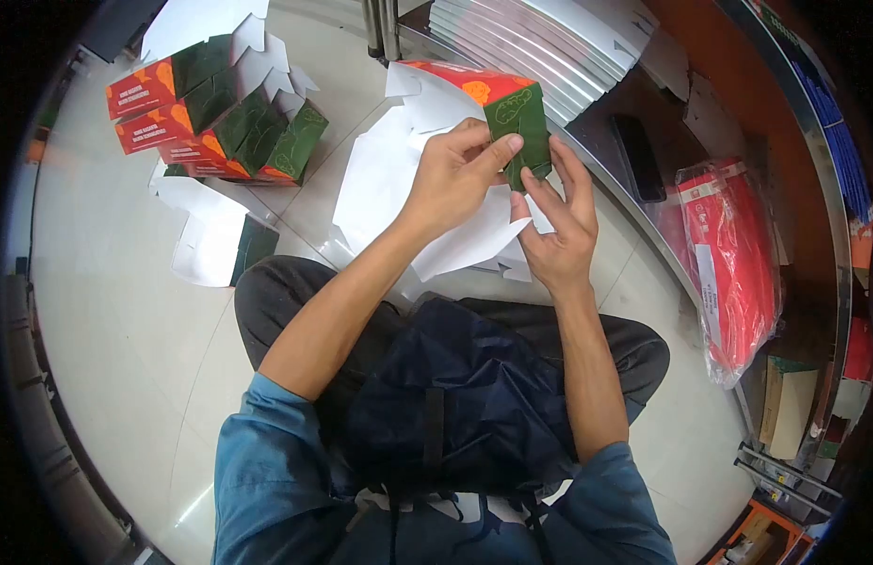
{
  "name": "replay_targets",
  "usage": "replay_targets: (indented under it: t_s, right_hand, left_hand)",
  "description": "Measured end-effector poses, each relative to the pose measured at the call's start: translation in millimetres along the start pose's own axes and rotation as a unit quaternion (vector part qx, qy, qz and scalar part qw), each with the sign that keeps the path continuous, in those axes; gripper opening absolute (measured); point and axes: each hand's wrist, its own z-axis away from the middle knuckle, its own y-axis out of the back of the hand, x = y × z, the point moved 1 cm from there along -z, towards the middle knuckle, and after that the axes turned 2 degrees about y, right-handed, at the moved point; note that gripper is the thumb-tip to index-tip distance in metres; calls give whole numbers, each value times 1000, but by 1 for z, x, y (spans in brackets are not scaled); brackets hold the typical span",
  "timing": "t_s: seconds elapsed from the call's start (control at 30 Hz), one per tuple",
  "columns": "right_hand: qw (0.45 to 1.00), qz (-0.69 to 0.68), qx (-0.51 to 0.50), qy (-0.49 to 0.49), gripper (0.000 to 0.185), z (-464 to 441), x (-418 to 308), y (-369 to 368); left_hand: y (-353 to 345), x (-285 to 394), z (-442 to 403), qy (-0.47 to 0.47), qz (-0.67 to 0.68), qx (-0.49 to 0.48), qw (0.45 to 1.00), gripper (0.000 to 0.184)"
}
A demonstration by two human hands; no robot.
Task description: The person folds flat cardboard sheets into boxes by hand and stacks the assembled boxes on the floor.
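Note:
A partly folded carton (517,118) with a green end, red-orange side and white inside is held up in front of me. My left hand (465,174) grips the carton's green end from the left, thumb on its face. From the right, my right hand (564,217) has its fingers closed on the lower edge and side of that same end. Below the hands a white flap (479,247) spreads out. White card sheets (375,184) lie on the floor beneath; whether the flap belongs to the carton or to these sheets I cannot tell.
Several folded red and green cartons (215,113) are stacked at upper left, with an open white carton (210,240) nearer me. A pile of flat sheets (535,42) is at the top. On the right shelf lie a dark phone (638,158) and a red plastic-wrapped pack (728,264).

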Motion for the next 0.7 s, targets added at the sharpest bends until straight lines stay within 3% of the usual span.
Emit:
replay_targets:
  t_s: [0.13, 0.37, 0.43, 0.47, 0.57, 0.6, 0.67, 0.7]
  right_hand:
    - [1000, 27, 13, -1, 37, 0, 0, -1]
    - [999, 20, 43, -17, 29, 2, 9, -2]
    - [996, -57, -20, -66, 37, 1, 14, 6]
    - [990, -96, -51, -91, 41, 1, 17, 10]
    - [932, -320, 83, -150, 62, -8, 22, 28]
    - [941, -285, 79, -164, 67, -14, 19, 35]
    - [956, -211, 71, -190, 76, -23, 10, 49]
    - [971, -160, 39, -172, 76, -22, 15, 52]
  left_hand:
    - [-5, -1, 8, 17, 25, -1, 1000, 21]
    - [-3, -11, 5, -71, -54, -16, 996, 20]
    - [-12, 6, 9, -75, -21, 21, 997, 16]
    - [-12, 5, 11, -134, -124, 6, 983, 14]
    - [-10, -16, 23, -268, -434, -63, 858, 16]
    - [-15, -19, 31, -234, -529, -115, 808, 17]
    - [-22, -41, 41, -270, -582, -222, 735, 22]
    - [-27, -47, 43, -279, -582, -240, 726, 23]
